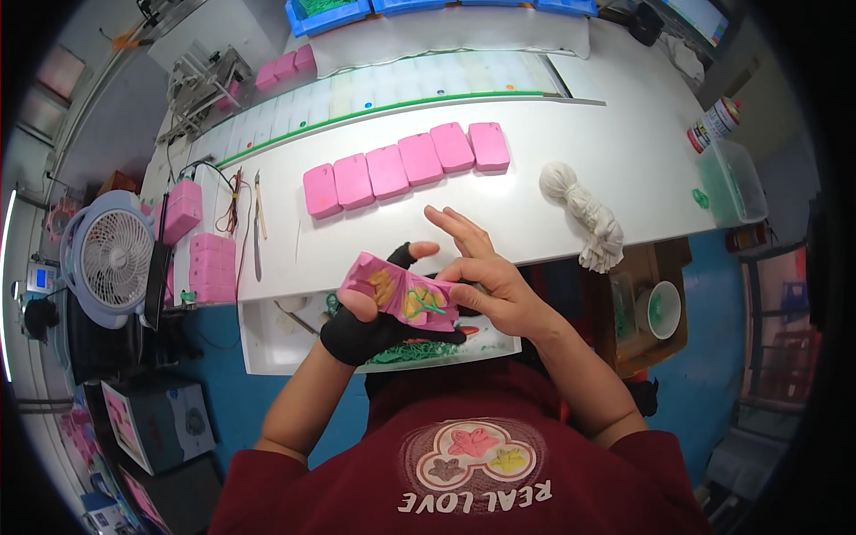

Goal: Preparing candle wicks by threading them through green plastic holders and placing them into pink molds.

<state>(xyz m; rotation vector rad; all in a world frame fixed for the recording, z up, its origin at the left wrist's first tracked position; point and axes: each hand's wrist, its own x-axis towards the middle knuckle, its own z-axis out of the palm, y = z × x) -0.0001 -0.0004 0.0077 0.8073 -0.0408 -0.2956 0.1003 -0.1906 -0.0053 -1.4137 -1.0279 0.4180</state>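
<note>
A pink, rubbery block like a flexible mould (403, 275) is held above the near edge of the table. It is spread open and shows yellow-gold hollows with a small green branching piece (428, 303) in the right part. My left hand (370, 332), in a black glove with bare fingertips, grips the block from below and the left, thumb over its front. My right hand (495, 287) pinches the block's right edge between thumb and forefinger, its other fingers stretched out. Below both hands, an open white drawer (267, 343) holds green scraps (401, 353), partly hidden by my left hand.
Several pink blocks (388, 169) stand in a slanting row on the white table (499, 209). Right of them lies a twisted white cloth (584, 214). Tweezers (259, 223), more pink blocks (212, 267) and a fan (116, 254) are at left; a clear plastic tub (736, 183) is at right.
</note>
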